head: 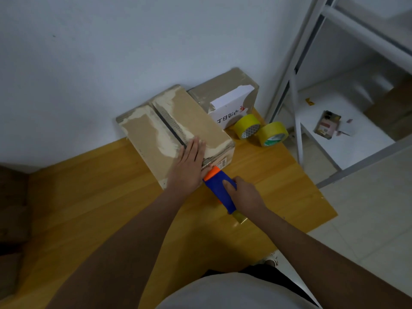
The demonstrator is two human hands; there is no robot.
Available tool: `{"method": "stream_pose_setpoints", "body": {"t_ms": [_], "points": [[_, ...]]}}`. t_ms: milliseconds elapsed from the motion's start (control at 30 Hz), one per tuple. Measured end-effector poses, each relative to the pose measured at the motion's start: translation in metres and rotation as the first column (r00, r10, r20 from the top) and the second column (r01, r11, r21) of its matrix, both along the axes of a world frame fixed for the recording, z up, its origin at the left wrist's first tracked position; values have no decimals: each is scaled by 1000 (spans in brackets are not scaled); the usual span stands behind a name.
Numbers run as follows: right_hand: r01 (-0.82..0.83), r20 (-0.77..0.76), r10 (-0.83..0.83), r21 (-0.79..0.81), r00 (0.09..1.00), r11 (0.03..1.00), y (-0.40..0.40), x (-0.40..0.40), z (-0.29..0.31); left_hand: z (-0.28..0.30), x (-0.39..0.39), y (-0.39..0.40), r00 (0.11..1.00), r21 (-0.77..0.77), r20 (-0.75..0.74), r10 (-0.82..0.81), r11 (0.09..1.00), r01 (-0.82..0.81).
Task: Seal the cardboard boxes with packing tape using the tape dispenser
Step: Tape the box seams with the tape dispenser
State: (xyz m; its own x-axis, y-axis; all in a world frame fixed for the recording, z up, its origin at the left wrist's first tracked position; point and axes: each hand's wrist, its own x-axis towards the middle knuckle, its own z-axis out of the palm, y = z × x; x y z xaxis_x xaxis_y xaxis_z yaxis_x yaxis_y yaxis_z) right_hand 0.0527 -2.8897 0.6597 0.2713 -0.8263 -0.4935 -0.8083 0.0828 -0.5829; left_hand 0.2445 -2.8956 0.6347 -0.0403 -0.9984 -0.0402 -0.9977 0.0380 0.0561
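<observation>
Right hand gripping tape dispenser, beside box

Bench bare on the near left of the box, open approach from there. Wall right behind the box, no room at the back. Second box touches its far right corner. Two tape rolls sit beside it near the bench's right edge. Rack post just beyond them. Left hand flat over the near end of the flap seam; tape dispenser blocks the near right corner.
</observation>
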Motion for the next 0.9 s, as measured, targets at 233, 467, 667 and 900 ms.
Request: {"method": "stream_pose_setpoints", "body": {"t_ms": [233, 467, 667, 900], "points": [[-78, -90, 82, 49, 993, 996, -20, -4, 16, 0, 0, 0, 1000, 18, -14, 21, 1000, -20], [-137, -231, 142, 40, 963, 990, -35, 19, 35, 2, -5, -1, 998, 44, 7, 59, 997, -59], [4, -356, 41, 123, 934, 992, -1, -28, -5, 0, -2, -4, 998, 43, 61, 34, 998, -36], [31, -291, -94, -215, 952, 976, -21, -73, -8, 4, -1, -2, 999, 66, 29, 19, 998, -21]]}}
